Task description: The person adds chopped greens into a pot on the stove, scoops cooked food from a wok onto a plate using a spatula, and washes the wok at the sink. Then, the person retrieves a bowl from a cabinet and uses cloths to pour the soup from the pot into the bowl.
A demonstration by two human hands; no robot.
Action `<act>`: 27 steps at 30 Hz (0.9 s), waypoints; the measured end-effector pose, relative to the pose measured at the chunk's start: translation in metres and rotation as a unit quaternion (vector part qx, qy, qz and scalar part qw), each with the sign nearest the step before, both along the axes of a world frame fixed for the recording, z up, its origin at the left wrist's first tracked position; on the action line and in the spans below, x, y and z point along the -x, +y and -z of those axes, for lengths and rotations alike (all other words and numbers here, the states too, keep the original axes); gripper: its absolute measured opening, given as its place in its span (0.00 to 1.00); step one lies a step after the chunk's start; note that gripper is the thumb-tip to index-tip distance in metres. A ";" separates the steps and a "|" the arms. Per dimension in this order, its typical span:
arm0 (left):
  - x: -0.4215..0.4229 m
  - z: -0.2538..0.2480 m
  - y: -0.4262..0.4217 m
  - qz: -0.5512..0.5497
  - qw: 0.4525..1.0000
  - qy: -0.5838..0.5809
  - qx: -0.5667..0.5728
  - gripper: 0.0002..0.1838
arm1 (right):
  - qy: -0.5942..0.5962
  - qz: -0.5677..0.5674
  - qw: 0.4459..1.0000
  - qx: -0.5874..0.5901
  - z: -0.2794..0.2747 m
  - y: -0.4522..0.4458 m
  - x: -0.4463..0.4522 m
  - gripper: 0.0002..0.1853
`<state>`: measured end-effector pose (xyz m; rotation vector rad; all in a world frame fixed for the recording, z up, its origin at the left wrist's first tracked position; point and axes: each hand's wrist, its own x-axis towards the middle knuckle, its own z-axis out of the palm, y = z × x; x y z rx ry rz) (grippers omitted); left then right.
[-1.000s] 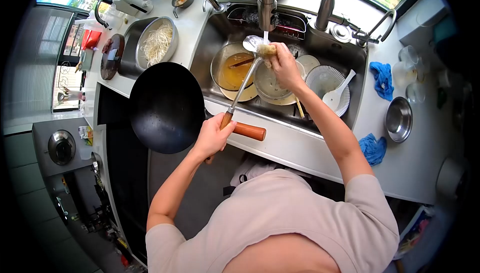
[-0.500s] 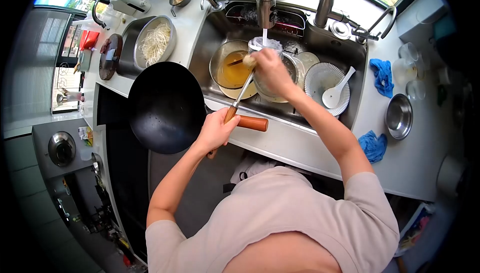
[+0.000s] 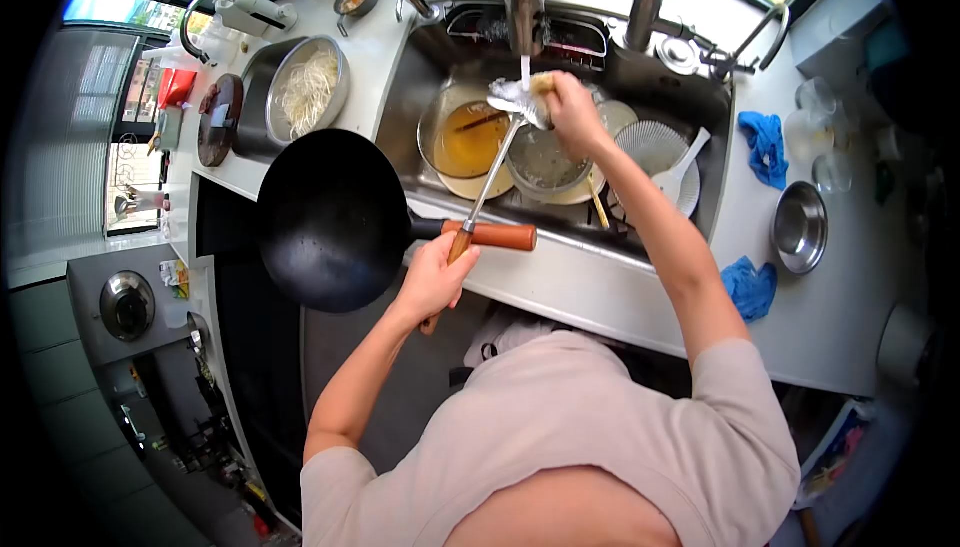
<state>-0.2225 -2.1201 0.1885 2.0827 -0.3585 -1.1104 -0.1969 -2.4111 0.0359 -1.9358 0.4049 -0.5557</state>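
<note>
In the stainless-steel sink [image 3: 398,97], a round bowl [image 3: 430,122] holds amber liquid [image 3: 467,152], and a pale ribbed plate [image 3: 640,137] bears a white plastic-looking spoon [image 3: 684,160]. Left of it, a round metal bowl [image 3: 341,99] holds thin white strands [image 3: 308,99]. My left hand [image 3: 438,275] wraps round a wooden-handled, long metal cooking utensil [image 3: 491,177], its head under running water [image 3: 525,72]. My right arm stretches forward, hand [image 3: 577,115] gripping a yellowish sponge [image 3: 542,82] at that head.

Centre: one wooden-handled metal utensil [image 3: 491,176], gripped in my left fingers [image 3: 456,270]. Upper centre: one yellowish sponge [image 3: 542,82], in my right fingers [image 3: 566,90], at the utensil's head, beneath running water [image 3: 526,71]. Left of centre: one black wok [image 3: 333,222]. Upper left: one bowl [image 3: 341,96] of white strands [image 3: 308,92]. Right, on the desk [image 3: 830,332]: one steel bowl [image 3: 801,228].
</note>
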 end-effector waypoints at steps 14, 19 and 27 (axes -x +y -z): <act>0.017 -0.005 0.011 -0.145 0.948 0.252 0.129 0.14 | 0.050 0.115 0.991 -0.046 0.000 -0.048 0.019 0.10; 0.014 -0.006 -0.004 -0.302 0.627 0.631 0.345 0.16 | -0.064 0.127 0.988 0.062 -0.035 -0.023 0.028 0.11; 0.025 -0.005 -0.032 -0.258 0.428 0.762 0.411 0.17 | -0.090 0.001 0.979 0.185 -0.018 0.001 -0.012 0.11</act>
